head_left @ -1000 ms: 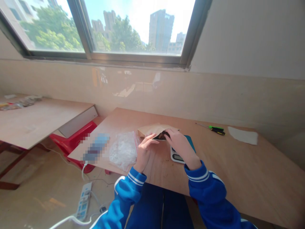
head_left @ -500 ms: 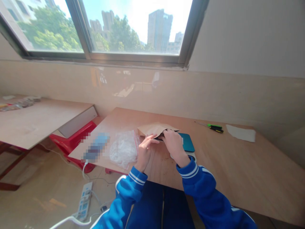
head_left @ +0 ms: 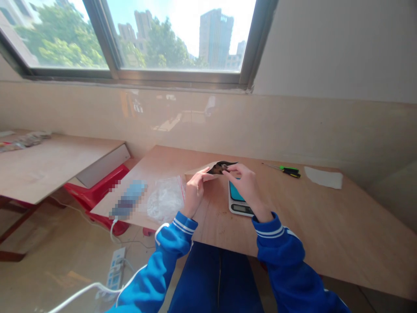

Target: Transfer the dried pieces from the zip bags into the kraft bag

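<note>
A tan kraft paper bag (head_left: 197, 168) lies tilted over the table, its mouth gaping toward me with a dark lining and brownish contents inside. My left hand (head_left: 195, 191) grips the bag's near edge, thumb and fingers along the rim. At the right side of the mouth, my right hand (head_left: 244, 180) has its thumb and fingertips drawn together; what they pinch is too small to make out. Just under the right hand sits a kitchen scale (head_left: 235, 191) with a teal plate and a small display, partly covered by that hand.
Left of the bag are a clear zip bag (head_left: 165, 200) of crumpled plastic and a blurred-out phone-like item (head_left: 130, 200) with a cable. Screwdrivers (head_left: 288, 171) and a white paper (head_left: 324, 177) lie to the right. A red stool (head_left: 97, 191) and a power strip (head_left: 115, 269) are below left.
My right hand has come out of the bag's mouth and shifted right, fingertips now at the opening. The bag has tipped so its inside shows. More of the scale's front is visible.
</note>
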Tool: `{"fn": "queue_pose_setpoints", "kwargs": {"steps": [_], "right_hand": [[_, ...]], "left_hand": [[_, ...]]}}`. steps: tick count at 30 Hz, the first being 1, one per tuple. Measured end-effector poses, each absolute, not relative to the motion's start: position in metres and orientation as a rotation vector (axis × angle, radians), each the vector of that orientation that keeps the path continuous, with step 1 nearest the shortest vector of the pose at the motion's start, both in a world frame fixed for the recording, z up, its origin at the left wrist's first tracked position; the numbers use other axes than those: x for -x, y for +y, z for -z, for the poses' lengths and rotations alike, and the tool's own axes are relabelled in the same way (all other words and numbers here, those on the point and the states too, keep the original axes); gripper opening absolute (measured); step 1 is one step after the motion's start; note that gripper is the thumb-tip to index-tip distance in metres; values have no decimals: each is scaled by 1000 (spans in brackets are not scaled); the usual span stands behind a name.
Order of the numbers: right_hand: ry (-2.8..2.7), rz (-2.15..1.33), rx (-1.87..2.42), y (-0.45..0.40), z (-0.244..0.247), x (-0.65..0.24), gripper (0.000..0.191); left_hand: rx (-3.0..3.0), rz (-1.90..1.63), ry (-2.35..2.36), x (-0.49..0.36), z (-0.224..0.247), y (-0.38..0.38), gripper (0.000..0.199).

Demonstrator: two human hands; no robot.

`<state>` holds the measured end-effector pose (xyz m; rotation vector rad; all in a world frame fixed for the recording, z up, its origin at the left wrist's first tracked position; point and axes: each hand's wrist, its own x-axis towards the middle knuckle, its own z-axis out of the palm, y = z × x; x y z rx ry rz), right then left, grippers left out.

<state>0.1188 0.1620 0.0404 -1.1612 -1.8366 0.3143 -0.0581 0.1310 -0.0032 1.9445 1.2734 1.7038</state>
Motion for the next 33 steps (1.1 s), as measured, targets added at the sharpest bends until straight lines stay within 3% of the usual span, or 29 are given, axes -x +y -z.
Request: {"fn": "queue_pose_setpoints", "kwargs": {"steps": [6, 14, 17, 22, 33], "right_hand": [[-1909, -333, 1340, 168, -44, -118, 16], [-2158, -9, 1751, 149, -65, -99, 19], [-2100, 83, 1909, 144, -60, -89, 34], [-1959, -105, 2013, 148, -49, -84, 64], [-1761, -256, 1829, 143, -44, -103, 41]], "left_hand": [[-1906, -1698, 1278, 58, 8, 127, 32], [-1935, -1693, 1248, 50, 25, 114, 41], [-1913, -1712, 1247, 47, 27, 112, 41], [-1932, -1673, 1239, 41, 30, 108, 37], [-1933, -1690, 1270, 38, 29, 109, 37]]}}
